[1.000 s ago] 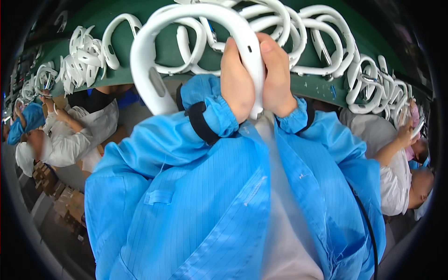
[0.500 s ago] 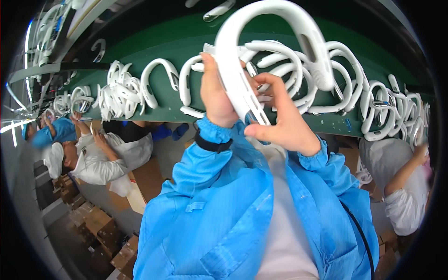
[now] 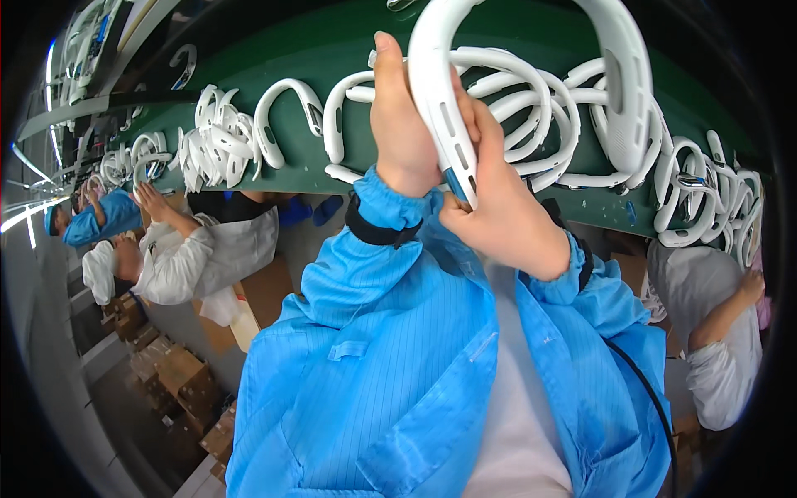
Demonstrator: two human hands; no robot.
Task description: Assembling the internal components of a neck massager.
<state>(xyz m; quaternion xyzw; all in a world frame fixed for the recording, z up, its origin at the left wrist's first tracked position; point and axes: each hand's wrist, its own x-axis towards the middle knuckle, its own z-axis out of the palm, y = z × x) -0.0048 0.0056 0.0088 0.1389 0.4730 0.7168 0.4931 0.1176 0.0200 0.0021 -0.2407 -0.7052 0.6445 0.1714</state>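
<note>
A white, curved neck fan (image 3: 440, 108) with slots along its arm is held up in front of me, its top cut off by the frame's upper edge. My left hand (image 3: 404, 133) supports the slotted arm from the left, thumb pointing up and fingers hidden behind it. Around the lower end of that same arm, my right hand (image 3: 510, 203) is closed, thumb and fingers pinching near a small blue-grey patch. The fan's other arm (image 3: 628, 108) hangs free to the right, above more neck fans (image 3: 573, 141) lying overlapped on the green table.
On the green table (image 3: 290, 178), a pile of white curved shells (image 3: 220, 141) lies to the left, with a single neck fan (image 3: 270, 116) beside it. Another heap (image 3: 706, 191) is at right. Co-workers sit left (image 3: 183, 257) and right (image 3: 706, 315). Cardboard boxes (image 3: 183, 373) stand on the floor.
The neck fan has moved up and to the right in view. My right hand's fingers, spread before, have closed around its lower end. My left hand has shifted slightly up and right.
</note>
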